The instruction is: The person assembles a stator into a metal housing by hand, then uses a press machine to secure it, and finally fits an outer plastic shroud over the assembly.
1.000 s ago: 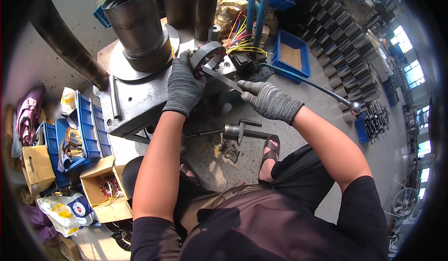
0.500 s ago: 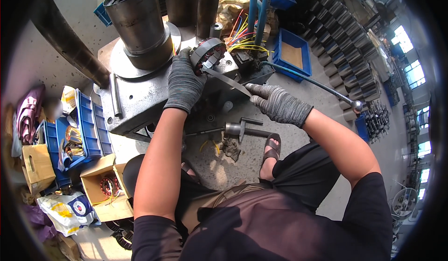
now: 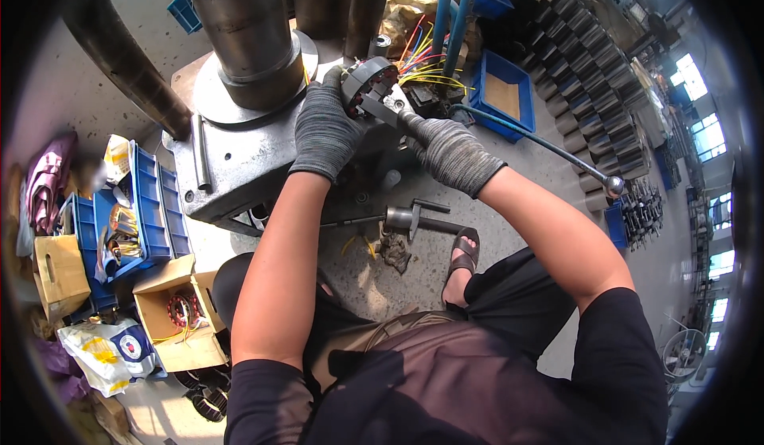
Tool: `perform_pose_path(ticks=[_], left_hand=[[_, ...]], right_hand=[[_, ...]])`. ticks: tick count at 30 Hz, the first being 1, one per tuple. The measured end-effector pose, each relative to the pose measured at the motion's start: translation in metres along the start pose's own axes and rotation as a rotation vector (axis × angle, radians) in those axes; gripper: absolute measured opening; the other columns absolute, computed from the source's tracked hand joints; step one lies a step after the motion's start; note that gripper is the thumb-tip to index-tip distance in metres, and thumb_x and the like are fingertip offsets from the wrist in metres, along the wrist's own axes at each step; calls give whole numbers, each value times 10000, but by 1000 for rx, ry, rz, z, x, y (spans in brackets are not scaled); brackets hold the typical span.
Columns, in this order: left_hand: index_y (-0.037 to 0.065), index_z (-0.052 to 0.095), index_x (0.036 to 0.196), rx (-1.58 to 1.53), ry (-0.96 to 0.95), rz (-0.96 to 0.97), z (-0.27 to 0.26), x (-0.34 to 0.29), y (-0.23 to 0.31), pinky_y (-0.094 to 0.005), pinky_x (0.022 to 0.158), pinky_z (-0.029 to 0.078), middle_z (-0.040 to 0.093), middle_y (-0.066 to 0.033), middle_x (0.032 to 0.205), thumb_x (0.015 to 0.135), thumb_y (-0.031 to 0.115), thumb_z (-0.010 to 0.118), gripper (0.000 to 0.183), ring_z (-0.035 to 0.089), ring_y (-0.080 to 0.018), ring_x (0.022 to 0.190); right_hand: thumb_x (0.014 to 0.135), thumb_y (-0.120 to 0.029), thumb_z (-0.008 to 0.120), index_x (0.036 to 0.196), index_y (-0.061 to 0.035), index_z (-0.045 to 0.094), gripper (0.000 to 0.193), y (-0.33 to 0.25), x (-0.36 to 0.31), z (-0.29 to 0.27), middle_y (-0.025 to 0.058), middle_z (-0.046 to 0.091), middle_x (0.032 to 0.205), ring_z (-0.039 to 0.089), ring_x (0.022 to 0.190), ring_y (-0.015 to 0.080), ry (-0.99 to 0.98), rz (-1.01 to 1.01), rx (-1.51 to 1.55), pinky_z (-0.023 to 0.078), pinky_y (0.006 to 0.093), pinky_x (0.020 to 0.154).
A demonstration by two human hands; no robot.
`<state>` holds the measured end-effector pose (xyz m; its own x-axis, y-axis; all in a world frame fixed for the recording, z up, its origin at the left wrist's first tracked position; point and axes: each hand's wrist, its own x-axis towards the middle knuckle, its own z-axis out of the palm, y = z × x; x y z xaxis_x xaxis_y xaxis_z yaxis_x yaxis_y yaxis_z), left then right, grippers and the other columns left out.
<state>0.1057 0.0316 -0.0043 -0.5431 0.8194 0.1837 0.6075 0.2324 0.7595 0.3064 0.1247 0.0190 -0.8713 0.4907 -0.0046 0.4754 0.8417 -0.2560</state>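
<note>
Both my hands wear grey knit gloves and work in front of the machine table. My left hand [image 3: 325, 133] is closed round the edge of a ring-shaped motor stator [image 3: 369, 76], tilted, with dark reddish parts inside its grey rim. A flat metal strip [image 3: 380, 111], file-like in shape, reaches from the stator to my right hand [image 3: 455, 150]. My right fingers are wrapped round its near end, close beside the stator. The strip's far end lies at the inside of the ring, and its contact there is hard to make out.
A large steel cylinder [image 3: 243, 35] stands on a round plate on the metal table [image 3: 239, 176]. A long lever with a ball end [image 3: 613, 185] sticks out right. Blue bins [image 3: 151, 206] and an open carton [image 3: 163, 329] holding a wound ring stand left. Tools lie on the floor.
My right hand has moved left and up towards the stator, so less of the strip shows between them. The view has shifted slightly; my left hand keeps its hold.
</note>
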Motion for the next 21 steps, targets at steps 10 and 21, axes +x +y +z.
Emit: perform_pose_path(ticks=[10,21], left_hand=[[107,534,1437,-2,94,92,6,-1,-13,-432,905,579,672,-196,1125,694,189,922,842,701,-323,1009],[109,515,1437,21,110,206,-11,-24,1,-357,890,580,644,-154,1157,746,-14,787,753,668,-227,985]], right_hand=[[990,-205,670,1486,-77,524,532,20,-43,22,234,673,1275,647,1190,399,42,71,134,552,434,984],[1005,-161,660,1525,-55,488,557,50,-55,11,197,654,1393,631,1303,280,0,109,376,487,354,1089]])
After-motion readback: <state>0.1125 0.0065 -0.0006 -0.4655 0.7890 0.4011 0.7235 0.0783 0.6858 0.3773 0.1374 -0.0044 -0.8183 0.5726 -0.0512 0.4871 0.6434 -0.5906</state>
